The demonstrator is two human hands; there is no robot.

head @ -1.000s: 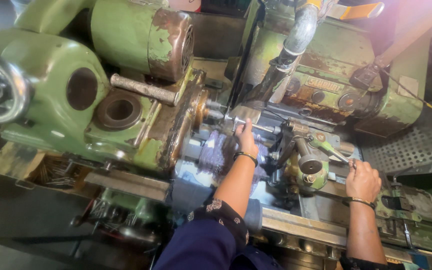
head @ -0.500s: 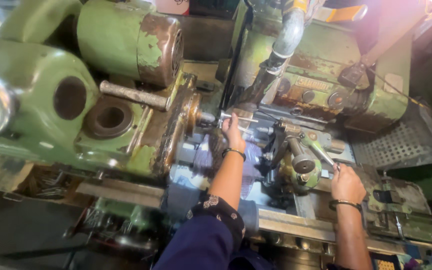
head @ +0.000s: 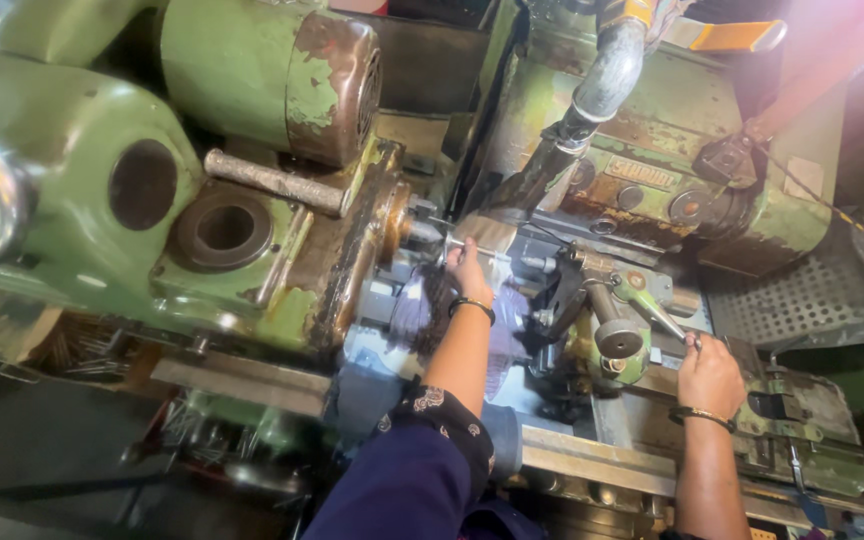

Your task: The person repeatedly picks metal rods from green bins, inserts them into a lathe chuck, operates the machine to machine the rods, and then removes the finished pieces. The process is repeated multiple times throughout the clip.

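One label only: a small rectangular metal nameplate (head: 644, 174), dull brass-brown with raised lettering, fixed flat on the worn green machine housing (head: 752, 215) upper right, just right of the grey coolant hose (head: 607, 75) and above two round dark knobs (head: 692, 208). No packages, signs or screens in view.

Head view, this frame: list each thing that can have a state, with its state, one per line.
left hand: reaching in to the workpiece area at the spindle, fingers on a small metal part.
right hand: closed around the lever's end.
lever: tilted, gripped at its outer end.
spindle: motion cannot be told.
coolant hose: hanging down towards the work area; no flow visible.
green motor housing: paint flaking, rust at the end.
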